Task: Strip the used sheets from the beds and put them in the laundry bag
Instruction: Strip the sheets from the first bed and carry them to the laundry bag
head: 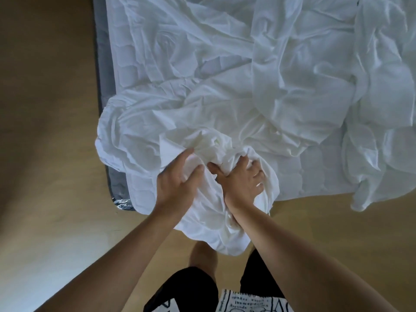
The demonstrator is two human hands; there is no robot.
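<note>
At the near edge of the low quilted white mattress (315, 176), I have both hands buried in the crumpled white cotton bed sheet (225, 104). My left hand (177, 179) lies on a gathered bunch of the cloth, its fingers close together and bent over a fold, the thumb stretched up along the fabric on the far side; I take the hold for a grip, though the fingertips are partly hidden in the folds. My right hand (242, 179) is just beside it, fingers curled tight round a thick wad of the same sheet, the knuckles up and the thumb pointing left toward the other hand. Between and below my wrists a loose lobe of the sheet hangs off the mattress edge toward my legs. Most of the sheet is on the bed, rumpled in deep ridges across the far and right parts, with one corner spilling over the near right edge onto the tan wooden floor (49, 131). On the left, the cloth is pulled back enough to bare the mattress's grey side band (101, 64) and its rounded near-left corner, where a bit of clear plastic wrap (122, 202) shines. Nearest to me I see my black shorts (186, 287) and a bare knee.
</note>
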